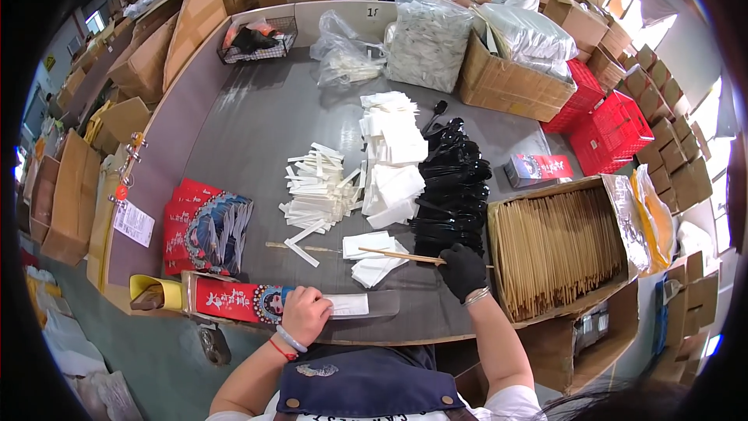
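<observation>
Chopsticks (401, 255), one pair, pinched at the near end in the black-gloved right hand (461, 269), tips lying over the white napkins (372, 259). Left hand (305, 313), bare, closed down on the red printed sleeve (238, 299) at the table edge (234, 121). Black spoon pile (452, 187) and box of chopsticks (557, 245) near right. Risk: pair held far back; tips could splay or snag the napkins.

Matt grey surface (265, 121), glossy black plastic spoons (452, 187), pale wooden chopsticks (557, 242) in brown cardboard, white paper napkins (389, 156), glossy red printed sleeve (241, 300)
</observation>
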Tool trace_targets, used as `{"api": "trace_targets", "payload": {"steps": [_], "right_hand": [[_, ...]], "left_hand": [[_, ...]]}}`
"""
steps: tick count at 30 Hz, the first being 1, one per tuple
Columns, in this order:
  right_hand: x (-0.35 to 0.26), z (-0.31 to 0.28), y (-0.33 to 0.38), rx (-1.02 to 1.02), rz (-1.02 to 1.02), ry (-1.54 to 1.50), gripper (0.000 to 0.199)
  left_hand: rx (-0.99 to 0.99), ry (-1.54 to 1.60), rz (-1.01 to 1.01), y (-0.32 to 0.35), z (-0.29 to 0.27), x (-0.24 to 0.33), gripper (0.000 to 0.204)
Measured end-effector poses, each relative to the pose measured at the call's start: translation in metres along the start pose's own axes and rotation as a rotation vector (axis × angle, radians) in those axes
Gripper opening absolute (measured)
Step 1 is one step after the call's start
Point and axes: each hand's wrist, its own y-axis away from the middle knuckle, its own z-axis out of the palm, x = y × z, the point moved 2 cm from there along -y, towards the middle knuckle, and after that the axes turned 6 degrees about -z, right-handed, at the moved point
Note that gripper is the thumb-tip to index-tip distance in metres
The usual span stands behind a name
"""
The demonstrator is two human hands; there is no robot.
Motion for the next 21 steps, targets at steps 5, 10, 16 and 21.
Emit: {"api": "trace_targets", "payload": {"steps": [5, 10, 16, 21], "right_hand": [[-0.006, -0.001, 0.0, -0.026, -0.006, 0.023, 0.014], [-0.006, 0.007, 0.0, -0.042, -0.019, 0.123, 0.013], [-0.014, -0.011, -0.005, -0.096, -0.008, 0.13, 0.015], [-0.08, -0.032, -0.012, -0.308, -0.173, -0.244, 0.019]], "left_hand": [[0.034, 0.013, 0.021, 0.003, 0.0, 0.002, 0.006], [0.054, -0.022, 0.067, 0.006, 0.005, -0.001, 0.006], [0.037, -0.077, 0.098, 0.014, 0.001, 0.002, 0.013], [-0.044, -0.199, 0.111, 0.038, -0.005, 0.01, 0.029]]}}
